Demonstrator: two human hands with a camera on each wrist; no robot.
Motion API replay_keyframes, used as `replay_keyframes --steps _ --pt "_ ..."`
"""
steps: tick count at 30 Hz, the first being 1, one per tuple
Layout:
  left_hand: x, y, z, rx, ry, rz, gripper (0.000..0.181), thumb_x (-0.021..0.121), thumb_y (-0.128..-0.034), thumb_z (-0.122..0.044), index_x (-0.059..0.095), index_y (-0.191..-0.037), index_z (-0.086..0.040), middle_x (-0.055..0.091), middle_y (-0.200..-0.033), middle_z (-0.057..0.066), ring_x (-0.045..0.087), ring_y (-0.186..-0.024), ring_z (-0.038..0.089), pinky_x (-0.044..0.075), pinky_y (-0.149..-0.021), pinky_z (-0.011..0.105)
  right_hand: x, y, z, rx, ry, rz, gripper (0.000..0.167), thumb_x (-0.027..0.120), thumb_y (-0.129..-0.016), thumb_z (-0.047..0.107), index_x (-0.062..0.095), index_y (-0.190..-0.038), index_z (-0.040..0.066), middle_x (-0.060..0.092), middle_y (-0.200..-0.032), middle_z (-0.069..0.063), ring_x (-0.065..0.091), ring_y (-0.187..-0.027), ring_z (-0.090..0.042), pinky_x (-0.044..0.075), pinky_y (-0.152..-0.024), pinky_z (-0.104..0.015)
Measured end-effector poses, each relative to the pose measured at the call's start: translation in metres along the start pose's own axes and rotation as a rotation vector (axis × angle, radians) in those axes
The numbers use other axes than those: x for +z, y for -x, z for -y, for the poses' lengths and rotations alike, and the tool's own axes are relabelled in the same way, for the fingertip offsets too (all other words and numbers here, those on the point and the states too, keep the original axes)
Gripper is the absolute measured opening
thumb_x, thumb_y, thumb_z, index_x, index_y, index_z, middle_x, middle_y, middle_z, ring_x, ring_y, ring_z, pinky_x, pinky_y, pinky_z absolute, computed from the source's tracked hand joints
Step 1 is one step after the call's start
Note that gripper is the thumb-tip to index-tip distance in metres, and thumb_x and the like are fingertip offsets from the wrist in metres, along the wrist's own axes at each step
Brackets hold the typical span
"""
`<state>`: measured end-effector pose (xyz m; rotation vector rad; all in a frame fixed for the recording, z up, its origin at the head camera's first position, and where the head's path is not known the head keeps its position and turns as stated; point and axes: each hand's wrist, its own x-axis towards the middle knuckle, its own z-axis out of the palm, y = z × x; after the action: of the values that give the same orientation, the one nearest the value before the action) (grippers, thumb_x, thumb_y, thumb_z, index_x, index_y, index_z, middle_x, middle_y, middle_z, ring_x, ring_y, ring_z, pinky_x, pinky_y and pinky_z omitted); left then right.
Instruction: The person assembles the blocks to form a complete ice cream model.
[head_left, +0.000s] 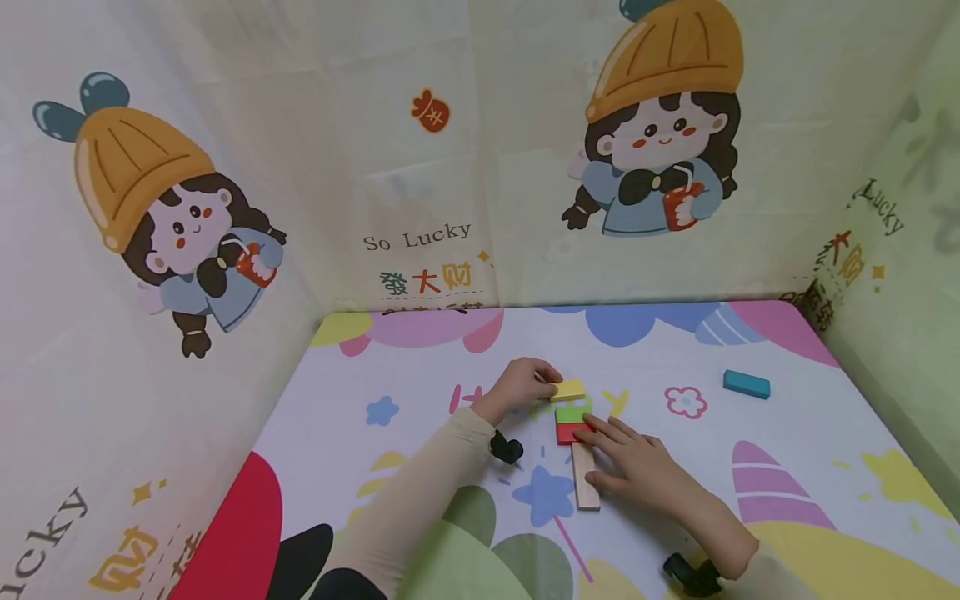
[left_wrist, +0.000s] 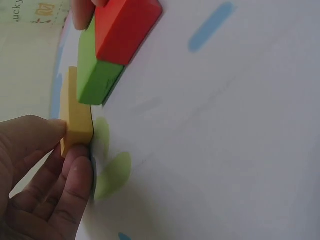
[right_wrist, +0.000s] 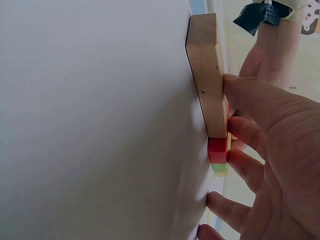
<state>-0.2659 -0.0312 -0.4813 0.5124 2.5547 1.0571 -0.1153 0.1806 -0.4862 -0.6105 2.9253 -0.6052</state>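
Thumb and fingers of my left hand [head_left: 522,387] pinch the left end of a yellow block [head_left: 570,390], which lies flat just beyond a green block [head_left: 573,412]. Against the green one sits a red block [head_left: 568,434], the two touching side by side. A plain wooden block [head_left: 586,479] runs from the red block toward me. My right hand [head_left: 637,467] spreads over the right side of this row, its thumb on the wooden block [right_wrist: 207,80] and fingertips at the red block [right_wrist: 218,150]. In the left wrist view, the yellow block [left_wrist: 77,117] lies near the green block's [left_wrist: 97,82] end.
A teal block [head_left: 746,384] lies alone at the back right of the table. The table cover [head_left: 630,367] is white with printed shapes. Printed cloth walls [head_left: 517,267] rise behind and at both sides.
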Motion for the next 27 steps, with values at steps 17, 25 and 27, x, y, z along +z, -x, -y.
replay_keyframes --steps 17,25,27 --pt "0.008 0.013 -0.015 -0.020 -0.039 0.024 0.017 0.073 -0.0966 -0.015 0.077 -0.113 -0.017 0.070 -0.103 -0.005 0.059 -0.089 0.011 0.052 -0.072 0.021 0.000 -0.002 0.000 0.007 0.006 -0.009 0.068 0.077 -0.090 0.047 0.055 -0.151 0.026 0.045 -0.162 -0.004 0.044 -0.146 -0.038 0.044 -0.096 -0.073" --pt "0.012 0.023 -0.020 0.071 -0.298 0.065 0.026 0.066 -0.1006 -0.015 0.071 -0.126 -0.014 0.070 -0.121 0.000 0.063 -0.104 0.014 0.054 -0.093 0.026 -0.007 0.003 -0.008 0.015 -0.146 0.022 0.071 0.076 -0.091 0.048 0.051 -0.153 0.025 0.040 -0.165 -0.008 0.042 -0.147 -0.042 0.041 -0.103 -0.073" --pt "0.013 0.028 -0.020 0.132 -0.431 0.069 0.027 0.064 -0.1013 -0.018 0.070 -0.128 -0.015 0.068 -0.131 0.001 0.062 -0.116 0.015 0.052 -0.102 0.027 -0.011 0.006 -0.014 0.031 -0.187 0.012 0.069 0.075 -0.092 0.047 0.051 -0.153 0.024 0.041 -0.164 -0.010 0.042 -0.146 -0.043 0.042 -0.106 -0.070"
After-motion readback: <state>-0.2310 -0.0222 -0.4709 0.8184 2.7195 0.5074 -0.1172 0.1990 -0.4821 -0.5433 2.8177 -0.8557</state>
